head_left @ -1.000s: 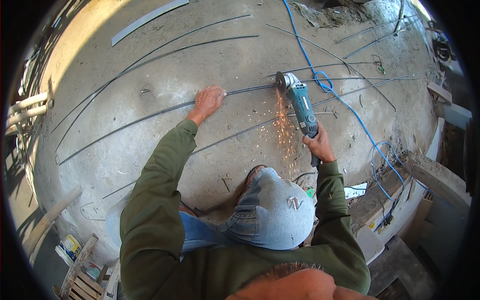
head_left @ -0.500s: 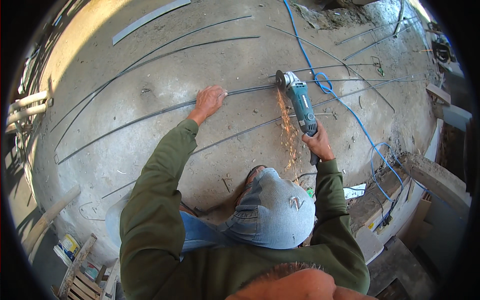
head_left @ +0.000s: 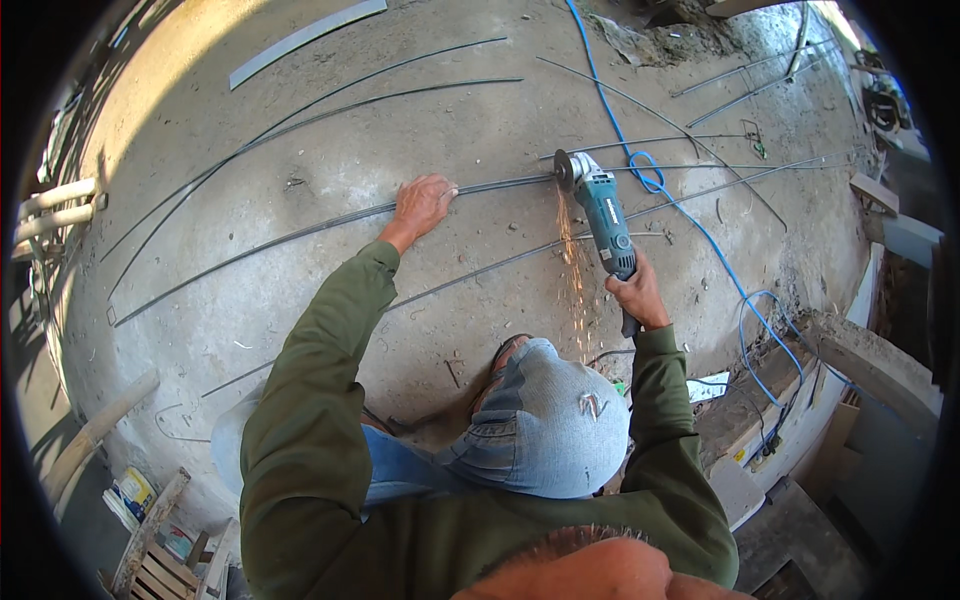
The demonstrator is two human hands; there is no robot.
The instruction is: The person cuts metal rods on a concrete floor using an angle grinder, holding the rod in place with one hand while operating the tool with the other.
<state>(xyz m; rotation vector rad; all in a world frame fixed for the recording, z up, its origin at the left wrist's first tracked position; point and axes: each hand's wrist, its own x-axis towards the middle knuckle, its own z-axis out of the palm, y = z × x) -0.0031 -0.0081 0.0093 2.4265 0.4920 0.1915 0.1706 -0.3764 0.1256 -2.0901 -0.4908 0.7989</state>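
Note:
My left hand [head_left: 421, 205] presses flat on a long steel rod [head_left: 300, 233] lying across the concrete floor. My right hand [head_left: 637, 295] grips the body of a teal angle grinder [head_left: 603, 210]. Its disc [head_left: 563, 170] touches the same rod to the right of my left hand, and orange sparks [head_left: 572, 262] spray back toward my knee. A blue cable [head_left: 690, 215] runs from the grinder across the floor. I am crouched, with a knee in blue jeans [head_left: 550, 425] under the grinder.
Several more thin rods [head_left: 380, 95] lie on the concrete floor [head_left: 300, 300], and a flat grey strip [head_left: 300, 40] lies at the far edge. Wooden planks [head_left: 60, 200] lie at the left, a wooden crate [head_left: 160, 560] at the lower left, boards and blocks [head_left: 860, 350] at the right.
The grinder stays on the rod and both hands hold their places. Only the spray of sparks shifts slightly.

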